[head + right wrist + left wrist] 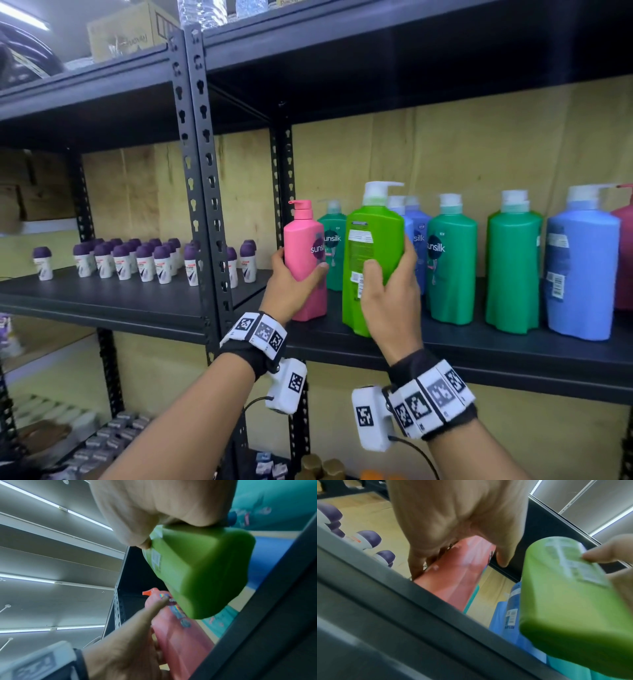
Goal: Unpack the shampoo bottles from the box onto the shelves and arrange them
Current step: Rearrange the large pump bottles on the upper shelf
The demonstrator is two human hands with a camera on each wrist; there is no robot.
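Both hands are full here: the left hand [291, 291] wraps a pink bottle [306, 260], the right hand [390, 294] grips a lime bottle [373, 253] around its middle, both at the front edge of the shelf [479, 346]. The lime one's base looks tilted off the deck. These are probably hefty, with stiff, slick plastic, so holding the waist beats grabbing the pump.

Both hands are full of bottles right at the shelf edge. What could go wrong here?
The light green bottle in the right hand looks lifted off the shelf near its front edge; a slip might drop it. Setting it down could knock the crowded blue bottle behind. The left hand may tip the pink bottle.
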